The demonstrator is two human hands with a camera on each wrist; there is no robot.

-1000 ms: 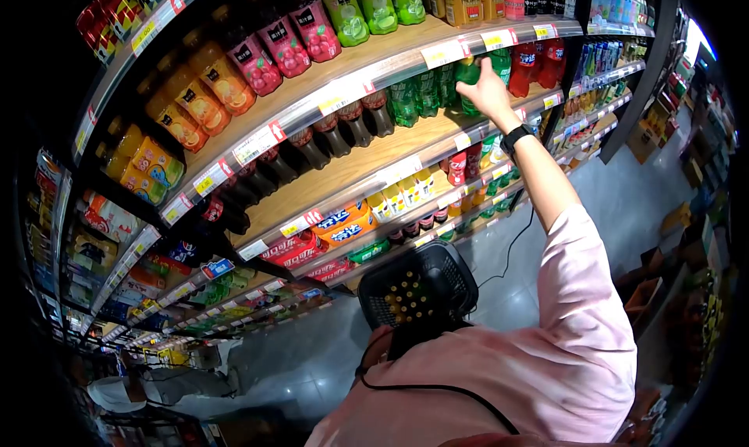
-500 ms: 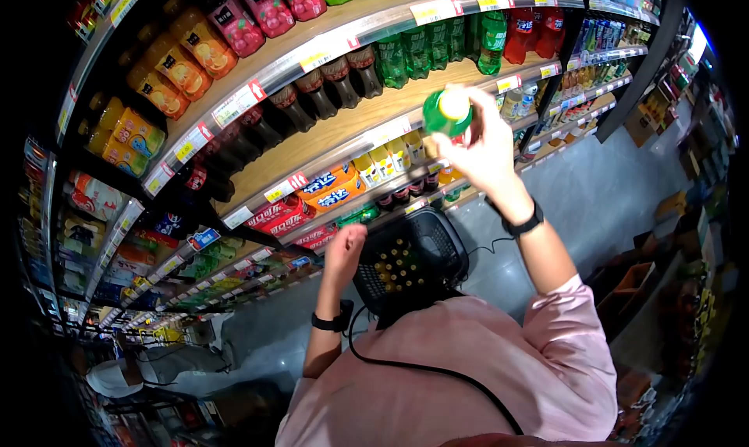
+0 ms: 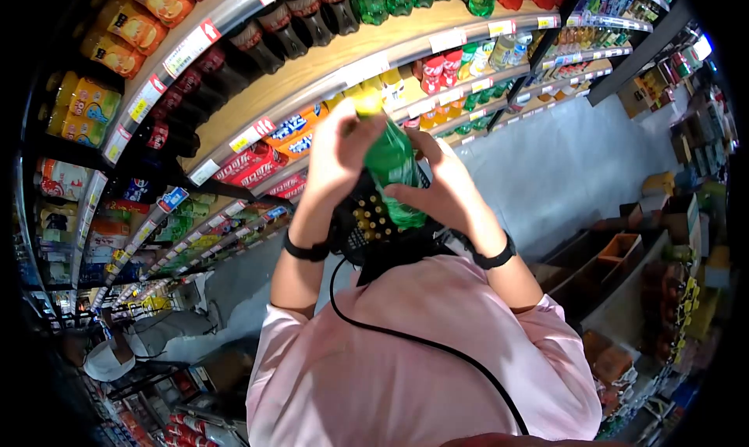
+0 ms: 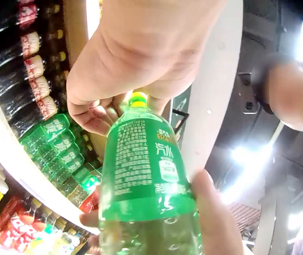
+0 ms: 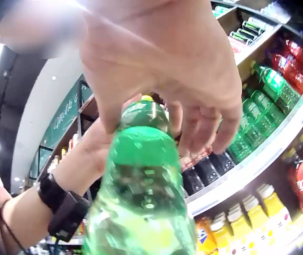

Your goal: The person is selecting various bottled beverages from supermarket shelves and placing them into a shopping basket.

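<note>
Half a second ago the right hand (image 3: 446,186) alone held the green bottle (image 3: 392,166) near the shelf (image 3: 374,45); now both hands grip it, nearer the body. The left hand (image 3: 337,157), then empty at the near left, closes round the capped neck; the right clasps the lower part. The bottle tilts above the basket (image 3: 340,228), cap far left.

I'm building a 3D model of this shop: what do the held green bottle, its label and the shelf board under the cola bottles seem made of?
Green bottle: probably plastic, glossy; light shows through its tinted wall. Label: likely thin plastic film, smooth, printed and wrapped close, though paper is possible. Shelf board: wood or wood-look laminate; tan with faint grain.
</note>
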